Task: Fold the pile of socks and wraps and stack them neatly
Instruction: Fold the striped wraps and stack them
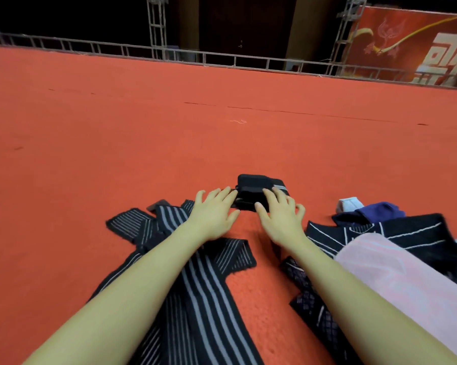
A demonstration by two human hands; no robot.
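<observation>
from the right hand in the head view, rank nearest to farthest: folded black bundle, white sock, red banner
1. folded black bundle: under the right hand's fingertips, just ahead.
2. white sock: on the carpet to its right.
3. red banner: far back, upper right.

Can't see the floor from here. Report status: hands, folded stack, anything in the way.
Left hand open, fingertips at folded black bundle. Right hand open, fingers pressing on it. Striped wrap unfolded under left forearm. Unsorted pile at right; nothing blocking.
</observation>
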